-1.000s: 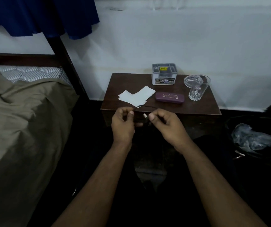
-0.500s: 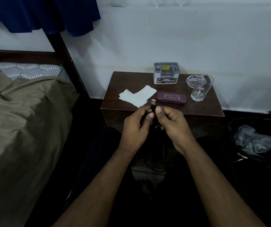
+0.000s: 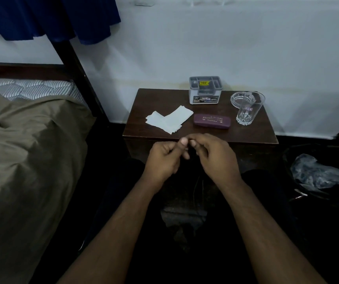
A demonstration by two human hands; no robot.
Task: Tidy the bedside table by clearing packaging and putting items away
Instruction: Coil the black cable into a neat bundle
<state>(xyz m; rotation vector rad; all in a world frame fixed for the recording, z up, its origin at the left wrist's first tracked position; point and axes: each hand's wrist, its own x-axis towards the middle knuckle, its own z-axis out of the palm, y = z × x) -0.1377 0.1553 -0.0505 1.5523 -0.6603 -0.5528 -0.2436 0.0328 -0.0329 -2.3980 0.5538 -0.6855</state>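
Observation:
My left hand (image 3: 162, 160) and my right hand (image 3: 213, 156) meet fingertip to fingertip just in front of the bedside table (image 3: 156, 101). Both pinch a thin dark cable (image 3: 194, 187), whose strands hang down between my wrists. Its metal plug is hidden by my fingers. On the table lie white paper pieces (image 3: 169, 119) at the front left and a purple glasses case (image 3: 212, 121) beside them.
A grey organiser box (image 3: 204, 90) stands at the table's back. A drinking glass (image 3: 248, 109) and a glass ashtray (image 3: 237, 98) sit at the right. A dark bin with a plastic bag (image 3: 318, 175) is on the right, the bed (image 3: 31, 150) on the left.
My hands, apart a second ago with the metal plug showing, have come together at the table's front edge. The plug is now covered by my fingers.

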